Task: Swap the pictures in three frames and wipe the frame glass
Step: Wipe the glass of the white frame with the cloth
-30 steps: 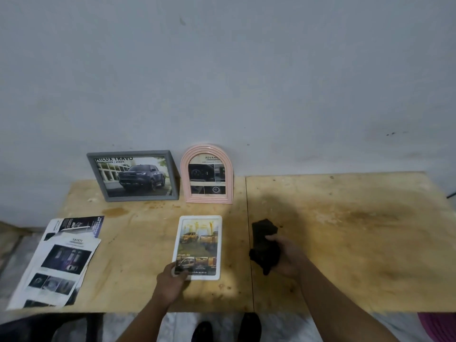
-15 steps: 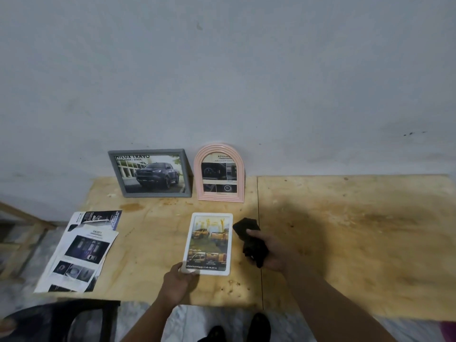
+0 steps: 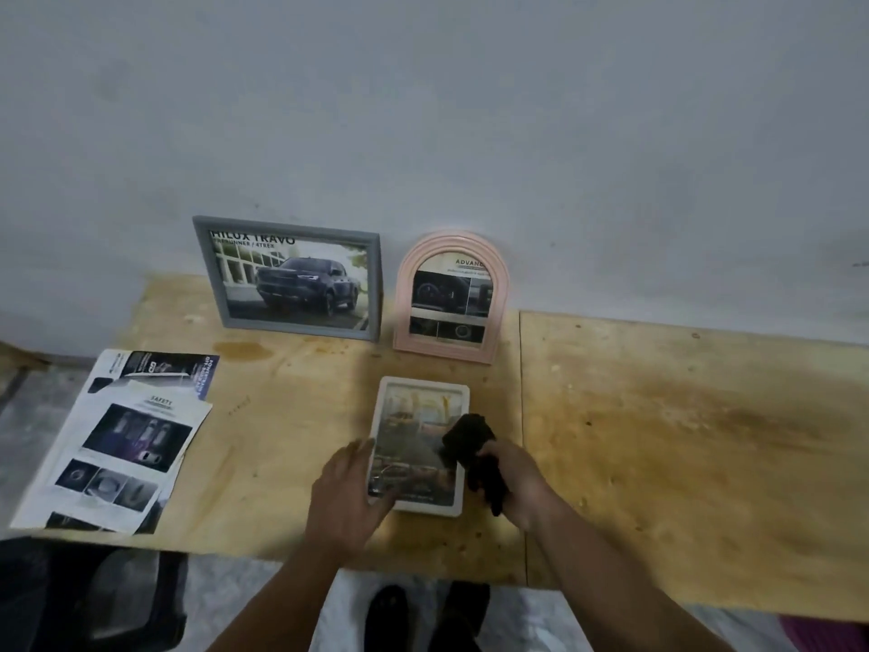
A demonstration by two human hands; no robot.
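A white rectangular frame [image 3: 414, 407] with a yellow truck picture lies flat near the table's front edge. My left hand [image 3: 345, 501] grips its lower left corner, thumb on the glass. My right hand [image 3: 512, 477] is closed on a black cloth [image 3: 465, 437] that rests on the right side of the glass. A grey frame [image 3: 291, 280] with a dark pickup picture leans on the wall at the back. Beside it on the right stands a pink arched frame [image 3: 451, 298].
Loose printed brochure pages [image 3: 122, 440] lie at the left end of the wooden table [image 3: 682, 440]. A dark chair [image 3: 94, 600] stands below the table's left front. The wall rises directly behind the frames. My feet show under the front edge.
My right hand brought the black cloth leftwards from the bare table onto the white frame's glass. My left hand has shifted further up the frame's left corner.
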